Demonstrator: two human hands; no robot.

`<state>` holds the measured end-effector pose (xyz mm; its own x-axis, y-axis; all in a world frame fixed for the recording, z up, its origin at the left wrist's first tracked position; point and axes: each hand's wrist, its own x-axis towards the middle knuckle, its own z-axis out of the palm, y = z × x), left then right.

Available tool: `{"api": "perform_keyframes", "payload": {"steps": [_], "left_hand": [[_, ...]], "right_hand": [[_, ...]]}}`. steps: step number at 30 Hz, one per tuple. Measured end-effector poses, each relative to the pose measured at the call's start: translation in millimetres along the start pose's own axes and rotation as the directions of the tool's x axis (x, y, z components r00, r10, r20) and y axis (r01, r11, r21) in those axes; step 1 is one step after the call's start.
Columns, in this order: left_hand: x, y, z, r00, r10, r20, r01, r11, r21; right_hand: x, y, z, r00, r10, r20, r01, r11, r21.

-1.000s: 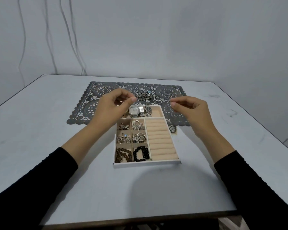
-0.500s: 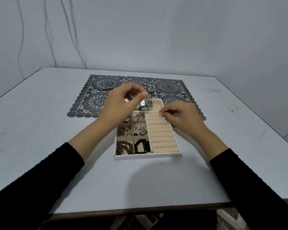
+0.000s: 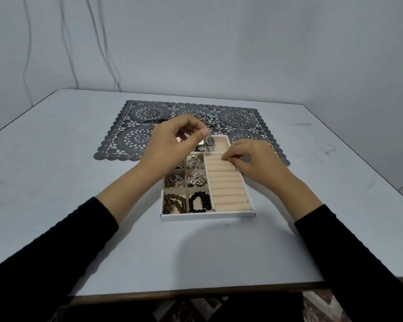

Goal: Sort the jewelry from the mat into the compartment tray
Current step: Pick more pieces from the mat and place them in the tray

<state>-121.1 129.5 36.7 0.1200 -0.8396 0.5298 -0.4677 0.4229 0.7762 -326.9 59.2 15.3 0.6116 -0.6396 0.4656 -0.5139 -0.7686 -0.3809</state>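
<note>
View: head, only one.
Around: grey surface (image 3: 56,182) against a pale wall (image 3: 242,43); thin cables (image 3: 102,43) hang down the wall at left; black sleeves (image 3: 56,263) on both arms.
Mat: dark lace mat (image 3: 135,138) on the far half of the surface, with the tray's far end lying over its near edge.
Still on mat: loose rings (image 3: 241,122) at right; tangled pile of jewelry (image 3: 207,118) mid-mat, just past the left hand.
Blocking: left hand (image 3: 170,145) hides the tray's far-left compartments and some of the mat; right hand (image 3: 256,161) hides the far right rim.
Left grip: thumb and forefinger tips together, raised over the tray; can't tell if anything is in it.
Right grip: fingertips pinched together on the top ring rolls; whatever is between them is too small to tell.
Change: a second ago both hands hovered spread above the tray's far end; the right one has dropped onto the rolls, while the left stays up.
Tray: white compartment tray (image 3: 207,216), near centre of the surface.
Far row: watches (image 3: 207,142).
Right column: beige ring rolls (image 3: 228,189).
Middle cells: silver pieces (image 3: 197,178), mixed.
Near cells: brown bead bracelet (image 3: 173,202) left, black bead bracelet (image 3: 199,201) right.
</note>
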Motion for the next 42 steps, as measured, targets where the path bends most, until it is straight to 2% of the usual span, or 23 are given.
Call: {"api": "perform_keyframes", "payload": {"steps": [4, 8, 25, 30, 32, 35, 38, 42], "left_hand": [[-0.2, -0.3, -0.6, 1.0, -0.002, 0.002, 0.002, 1.0, 0.014], [-0.2, -1.7, 0.3, 1.0, -0.002, 0.001, 0.002, 1.0, 0.014], [0.6, -7.8, 2.6, 0.999, -0.025, 0.023, 0.024, 0.999, 0.035], [-0.2, -9.2, 5.0, 0.998, -0.017, 0.057, 0.01, 0.994, 0.112], [0.3, -10.3, 5.9, 0.996, 0.001, 0.09, -0.015, 0.987, 0.16], [3.0, -12.8, 7.3, 0.989, 0.026, 0.144, -0.062, 0.967, 0.248], [7.5, -16.8, 10.6, 0.976, 0.07, 0.208, -0.138, 0.934, 0.33], [11.9, -23.8, 17.3, 0.954, 0.101, 0.281, -0.207, 0.903, 0.377]], "right_hand": [[1.4, -1.5, -4.8, 0.975, 0.223, 0.027, -0.223, 0.953, 0.205], [5.4, -3.3, -3.1, 0.942, 0.33, 0.056, -0.329, 0.885, 0.329], [14.2, -2.6, -6.5, 0.911, 0.386, 0.144, -0.411, 0.83, 0.378], [9.0, 7.3, -9.4, 0.901, 0.42, 0.107, -0.409, 0.74, 0.534], [6.7, 16.0, -6.4, 0.885, 0.466, 0.002, -0.413, 0.78, 0.47], [3.1, 30.2, -1.0, 0.882, 0.465, -0.079, -0.45, 0.879, 0.158], [0.3, 36.3, 4.9, 0.886, 0.464, 0.01, -0.463, 0.885, -0.052], [1.4, 43.7, 14.3, 0.889, 0.442, 0.124, -0.424, 0.894, -0.145]]}}
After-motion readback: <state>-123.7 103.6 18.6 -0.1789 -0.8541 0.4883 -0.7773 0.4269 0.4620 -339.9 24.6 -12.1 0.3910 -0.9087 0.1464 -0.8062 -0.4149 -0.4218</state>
